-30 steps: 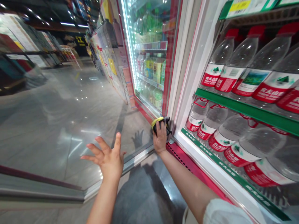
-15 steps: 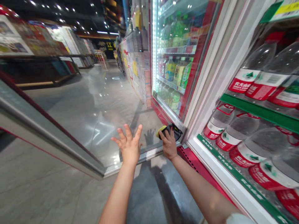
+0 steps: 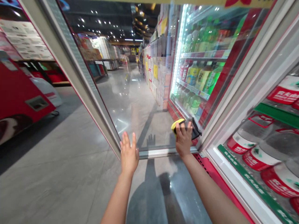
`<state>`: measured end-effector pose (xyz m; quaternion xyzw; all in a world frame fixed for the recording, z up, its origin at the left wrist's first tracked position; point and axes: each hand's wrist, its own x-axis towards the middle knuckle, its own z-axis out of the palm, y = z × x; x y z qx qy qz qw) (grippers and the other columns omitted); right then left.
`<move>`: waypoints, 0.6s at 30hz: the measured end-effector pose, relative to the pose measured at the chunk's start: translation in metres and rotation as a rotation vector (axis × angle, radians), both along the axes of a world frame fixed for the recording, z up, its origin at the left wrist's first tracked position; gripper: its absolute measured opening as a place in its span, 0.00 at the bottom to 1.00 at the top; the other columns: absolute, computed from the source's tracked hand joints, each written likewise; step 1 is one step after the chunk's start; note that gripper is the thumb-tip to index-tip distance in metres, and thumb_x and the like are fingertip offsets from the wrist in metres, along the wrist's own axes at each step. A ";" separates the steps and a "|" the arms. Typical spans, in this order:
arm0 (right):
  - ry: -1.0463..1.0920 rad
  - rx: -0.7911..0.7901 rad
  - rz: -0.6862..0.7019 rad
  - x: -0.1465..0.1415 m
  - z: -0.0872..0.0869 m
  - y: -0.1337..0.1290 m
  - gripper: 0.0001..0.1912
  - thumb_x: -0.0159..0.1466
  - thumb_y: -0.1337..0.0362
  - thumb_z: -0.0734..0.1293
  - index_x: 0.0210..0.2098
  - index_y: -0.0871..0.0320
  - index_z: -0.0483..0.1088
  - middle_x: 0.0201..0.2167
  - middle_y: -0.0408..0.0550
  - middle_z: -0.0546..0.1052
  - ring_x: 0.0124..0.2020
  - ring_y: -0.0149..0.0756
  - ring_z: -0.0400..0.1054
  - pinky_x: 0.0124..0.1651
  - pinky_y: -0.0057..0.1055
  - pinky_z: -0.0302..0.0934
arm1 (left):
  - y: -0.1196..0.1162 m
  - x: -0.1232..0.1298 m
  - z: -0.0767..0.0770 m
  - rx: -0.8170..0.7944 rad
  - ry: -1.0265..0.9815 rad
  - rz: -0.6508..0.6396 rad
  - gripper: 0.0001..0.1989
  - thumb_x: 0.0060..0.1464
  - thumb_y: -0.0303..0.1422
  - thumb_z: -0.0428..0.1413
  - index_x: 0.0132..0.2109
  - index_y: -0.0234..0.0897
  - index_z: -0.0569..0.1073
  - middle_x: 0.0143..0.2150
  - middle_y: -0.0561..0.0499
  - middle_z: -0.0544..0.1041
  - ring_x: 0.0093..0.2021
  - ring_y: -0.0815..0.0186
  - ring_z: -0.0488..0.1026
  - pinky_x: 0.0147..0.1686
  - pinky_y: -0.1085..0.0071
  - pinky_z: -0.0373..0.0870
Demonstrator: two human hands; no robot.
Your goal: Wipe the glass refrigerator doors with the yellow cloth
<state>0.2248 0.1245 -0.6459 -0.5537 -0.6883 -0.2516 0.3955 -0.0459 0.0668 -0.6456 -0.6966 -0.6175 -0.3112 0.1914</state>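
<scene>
The glass door (image 3: 144,109) of a drinks cooler stands swung out in front of me. My right hand (image 3: 183,140) presses a yellow and dark grey pad (image 3: 177,125) against the lower right part of the pane, near the hinge side. Its fingers lie over the pad, and their tips show. My left hand (image 3: 129,155) is at the lower left corner of the door, by the metal door frame (image 3: 93,109). Its fingers are stretched out with nothing in them. Whether its palm touches the glass I cannot tell.
Large water bottles (image 3: 257,155) with red and white labels fill the cooler shelves at right. Through the glass show another lit drinks cooler (image 3: 201,74) and stacked cartons (image 3: 155,71). A red display (image 3: 21,99) stands at far left on the grey floor (image 3: 58,174).
My view has turned left, bringing the red display into sight. My left hand's spread fingers have drawn closer together, near the door frame. The right hand still holds the pad low on the glass.
</scene>
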 end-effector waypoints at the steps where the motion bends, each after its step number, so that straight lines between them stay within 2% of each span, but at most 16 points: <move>1: 0.042 0.021 -0.028 -0.011 0.008 0.001 0.32 0.65 0.73 0.57 0.68 0.53 0.62 0.65 0.58 0.65 0.75 0.64 0.34 0.66 0.66 0.50 | -0.001 -0.003 -0.006 -0.013 -0.008 0.003 0.45 0.59 0.24 0.54 0.75 0.41 0.39 0.76 0.34 0.28 0.75 0.45 0.32 0.68 0.41 0.53; 3: 0.017 0.015 -0.020 -0.034 0.014 -0.002 0.32 0.66 0.71 0.58 0.69 0.51 0.61 0.66 0.58 0.64 0.75 0.67 0.33 0.65 0.67 0.50 | 0.000 -0.006 -0.012 -0.031 -0.014 -0.002 0.45 0.59 0.23 0.55 0.75 0.41 0.40 0.76 0.35 0.28 0.75 0.46 0.31 0.68 0.42 0.53; 5: -0.128 -0.023 0.072 -0.045 0.003 -0.008 0.31 0.67 0.69 0.61 0.68 0.46 0.62 0.64 0.55 0.67 0.74 0.66 0.39 0.66 0.66 0.48 | 0.001 -0.008 -0.014 -0.040 -0.016 -0.001 0.44 0.59 0.23 0.55 0.75 0.43 0.42 0.76 0.36 0.28 0.75 0.46 0.31 0.68 0.41 0.53; 8: -0.333 -0.066 0.226 -0.029 -0.030 -0.014 0.31 0.66 0.69 0.64 0.65 0.38 0.65 0.59 0.48 0.73 0.70 0.58 0.51 0.69 0.60 0.46 | 0.002 -0.009 -0.014 -0.048 -0.009 -0.004 0.43 0.58 0.23 0.56 0.75 0.43 0.45 0.77 0.37 0.29 0.75 0.45 0.33 0.68 0.40 0.53; 10: -0.358 -0.065 0.242 -0.014 -0.041 -0.012 0.32 0.65 0.71 0.64 0.64 0.35 0.66 0.57 0.46 0.76 0.68 0.54 0.56 0.70 0.58 0.45 | 0.001 -0.009 -0.014 -0.057 -0.015 -0.004 0.44 0.57 0.24 0.56 0.75 0.43 0.46 0.77 0.37 0.29 0.75 0.45 0.34 0.68 0.40 0.53; 12: -0.278 -0.033 0.170 -0.014 -0.035 -0.009 0.31 0.66 0.72 0.63 0.63 0.36 0.67 0.56 0.48 0.76 0.69 0.55 0.54 0.69 0.60 0.45 | 0.000 -0.007 -0.014 -0.072 -0.027 0.003 0.45 0.56 0.24 0.57 0.75 0.43 0.46 0.76 0.36 0.29 0.75 0.45 0.34 0.68 0.40 0.53; 15: -0.115 0.004 0.066 -0.049 -0.009 -0.007 0.31 0.67 0.71 0.60 0.67 0.41 0.64 0.61 0.53 0.71 0.72 0.61 0.45 0.68 0.66 0.44 | 0.000 -0.005 -0.012 -0.108 -0.030 0.013 0.45 0.55 0.24 0.58 0.74 0.42 0.47 0.77 0.36 0.30 0.76 0.45 0.35 0.68 0.40 0.52; 17: -0.131 -0.030 0.133 -0.078 -0.001 -0.011 0.32 0.68 0.71 0.59 0.69 0.41 0.59 0.64 0.51 0.69 0.73 0.60 0.43 0.69 0.64 0.43 | 0.000 -0.004 -0.009 -0.130 -0.028 0.021 0.46 0.54 0.23 0.59 0.74 0.43 0.48 0.77 0.36 0.32 0.76 0.45 0.36 0.68 0.40 0.51; 18: -0.186 -0.059 0.204 -0.087 -0.003 -0.013 0.33 0.68 0.70 0.59 0.70 0.40 0.57 0.65 0.49 0.68 0.73 0.57 0.44 0.70 0.62 0.43 | 0.000 -0.004 -0.008 -0.139 -0.028 0.024 0.46 0.54 0.23 0.59 0.74 0.43 0.48 0.77 0.36 0.33 0.76 0.46 0.36 0.68 0.41 0.52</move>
